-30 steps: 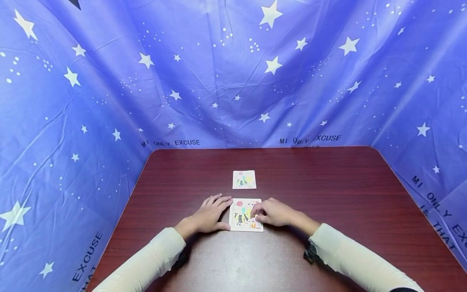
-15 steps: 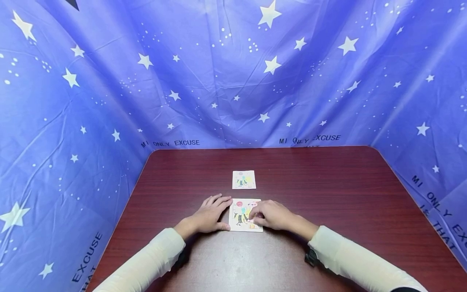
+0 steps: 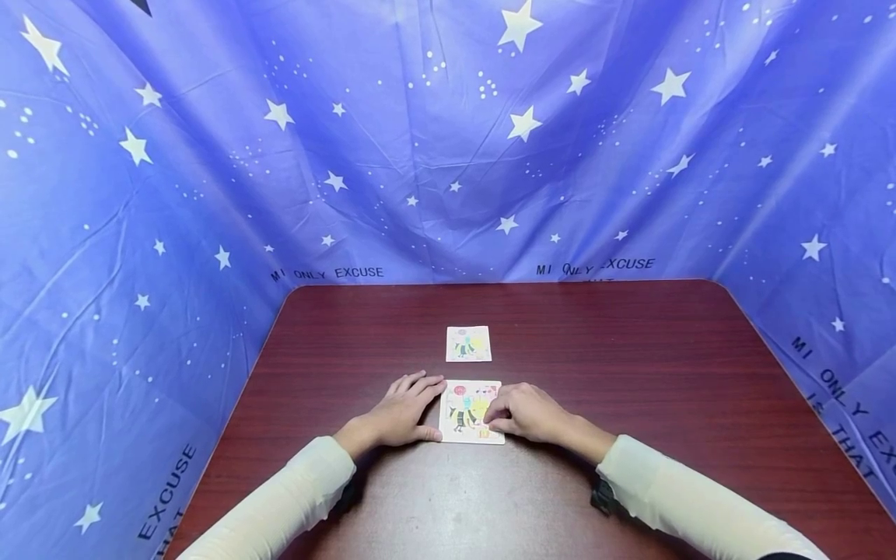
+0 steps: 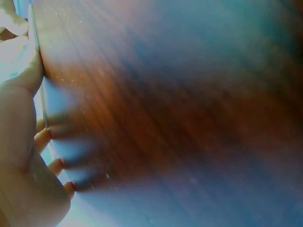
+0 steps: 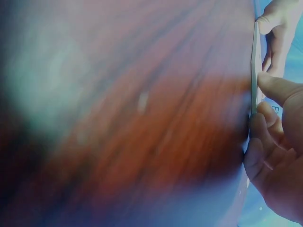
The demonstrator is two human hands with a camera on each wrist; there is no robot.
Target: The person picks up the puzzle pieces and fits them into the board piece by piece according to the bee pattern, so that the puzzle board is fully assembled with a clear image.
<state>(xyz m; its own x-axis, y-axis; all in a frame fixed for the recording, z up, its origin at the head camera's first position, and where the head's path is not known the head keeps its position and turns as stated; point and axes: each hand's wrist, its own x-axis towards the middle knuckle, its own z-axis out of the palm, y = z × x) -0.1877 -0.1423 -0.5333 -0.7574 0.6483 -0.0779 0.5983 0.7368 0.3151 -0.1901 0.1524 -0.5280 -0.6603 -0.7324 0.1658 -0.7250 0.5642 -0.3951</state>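
Note:
A square white picture board (image 3: 462, 434) with a striped, bee-like figure lies flat on the table. My left hand (image 3: 400, 414) rests along its left side, fingers straight, fingertips at the upper corner and thumb at the lower one. My right hand (image 3: 530, 412) is bent over the right part of the board, thumb and forefinger tips close together on the picture. The right wrist view shows the right thumb (image 5: 279, 89) on the board's face and the other fingers curled at its edge; whether they pinch a loose piece, I cannot tell.
Behind the board lies a smaller card (image 3: 468, 344) with a similar picture. Both lie on a dark red wood-grain table (image 3: 595, 334). A blue star-patterned curtain (image 3: 420, 140) surrounds its back and sides.
The right hand shifts slightly over the board's right part, its fingertips now a little closer to the right edge. The left hand, board and small card stay in place.

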